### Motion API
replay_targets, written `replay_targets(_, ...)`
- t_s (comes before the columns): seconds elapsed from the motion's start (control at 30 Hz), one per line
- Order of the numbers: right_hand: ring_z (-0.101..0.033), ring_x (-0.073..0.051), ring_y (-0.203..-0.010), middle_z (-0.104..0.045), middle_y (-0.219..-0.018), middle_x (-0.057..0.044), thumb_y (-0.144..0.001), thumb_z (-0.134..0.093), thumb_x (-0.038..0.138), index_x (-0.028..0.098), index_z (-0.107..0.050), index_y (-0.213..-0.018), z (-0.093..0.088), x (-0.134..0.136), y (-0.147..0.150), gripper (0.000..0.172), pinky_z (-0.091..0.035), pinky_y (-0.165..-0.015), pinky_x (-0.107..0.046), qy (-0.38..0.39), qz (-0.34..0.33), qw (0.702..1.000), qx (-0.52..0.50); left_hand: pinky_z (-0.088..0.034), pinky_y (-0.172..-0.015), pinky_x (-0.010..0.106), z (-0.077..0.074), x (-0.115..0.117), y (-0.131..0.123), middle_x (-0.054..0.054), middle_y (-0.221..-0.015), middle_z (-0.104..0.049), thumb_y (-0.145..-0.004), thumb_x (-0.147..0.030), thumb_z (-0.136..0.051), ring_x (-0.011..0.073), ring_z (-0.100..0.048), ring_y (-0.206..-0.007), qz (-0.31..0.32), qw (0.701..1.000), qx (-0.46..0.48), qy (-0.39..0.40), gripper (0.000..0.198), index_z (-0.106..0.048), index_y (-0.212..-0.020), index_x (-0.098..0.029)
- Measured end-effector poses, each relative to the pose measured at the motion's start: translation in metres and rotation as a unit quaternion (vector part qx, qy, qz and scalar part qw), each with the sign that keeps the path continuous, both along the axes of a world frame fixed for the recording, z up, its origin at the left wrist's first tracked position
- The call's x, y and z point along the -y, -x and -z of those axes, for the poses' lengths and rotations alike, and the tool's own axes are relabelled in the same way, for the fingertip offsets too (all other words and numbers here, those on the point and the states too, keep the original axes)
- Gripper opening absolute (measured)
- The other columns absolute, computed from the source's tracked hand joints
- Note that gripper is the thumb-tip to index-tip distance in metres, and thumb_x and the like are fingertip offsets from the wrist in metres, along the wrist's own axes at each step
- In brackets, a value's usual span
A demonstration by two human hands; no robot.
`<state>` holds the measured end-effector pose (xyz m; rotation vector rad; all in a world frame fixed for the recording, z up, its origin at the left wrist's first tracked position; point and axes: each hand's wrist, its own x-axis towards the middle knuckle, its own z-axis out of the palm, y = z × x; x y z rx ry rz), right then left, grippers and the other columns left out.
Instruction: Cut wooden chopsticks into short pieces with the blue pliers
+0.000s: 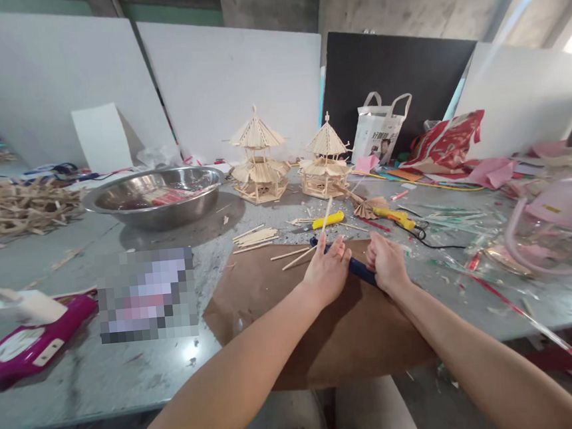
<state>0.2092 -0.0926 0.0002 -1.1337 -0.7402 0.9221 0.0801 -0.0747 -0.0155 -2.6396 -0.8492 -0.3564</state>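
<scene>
Both my hands rest on a brown paper sheet at the table's front. My left hand pinches a thin wooden stick that points up and away. My right hand is curled around a dark blue tool handle that runs between the two hands; its tip is hidden under my left hand. Loose wooden sticks lie just beyond the paper. Two small stick-built pavilion models stand further back.
A steel bowl sits at back left, beside a heap of stick pieces. A yellow cutter and a yellow-handled tool lie behind my hands. A pink case, a clear pink bag, a white bag and scraps crowd the edges.
</scene>
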Motion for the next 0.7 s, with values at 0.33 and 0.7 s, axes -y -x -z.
replay_targets(0.33,-0.041,-0.010,-0.046,-0.043,-0.047,0.003,-0.074,-0.036,0.041,0.019,-0.039,-0.052,0.006,0.000,-0.017,0.031,-0.030,-0.045,-0.022,0.019,0.009,0.920,0.392,-0.009,-0.099,0.049,0.003,-0.003,0.001,0.015,-0.119,-0.044,-0.075,-0.014,-0.033,0.0209,-0.024,-0.121,0.000,1.000,0.020,-0.001,0.041,-0.038,-0.115,-0.008)
replay_targets(0.7,-0.053,-0.022,-0.088,-0.058,-0.095,-0.008,-0.067,-0.047,0.027,0.018,-0.050,-0.095,0.008,0.005,-0.009,0.029,-0.034,-0.066,-0.028,0.139,-0.183,0.641,0.732,-0.015,-0.099,0.045,-0.012,-0.017,0.017,0.008,-0.112,-0.051,-0.070,-0.015,-0.038,0.0194,-0.029,-0.117,-0.024,0.995,0.066,0.065,0.041,-0.043,-0.111,-0.014)
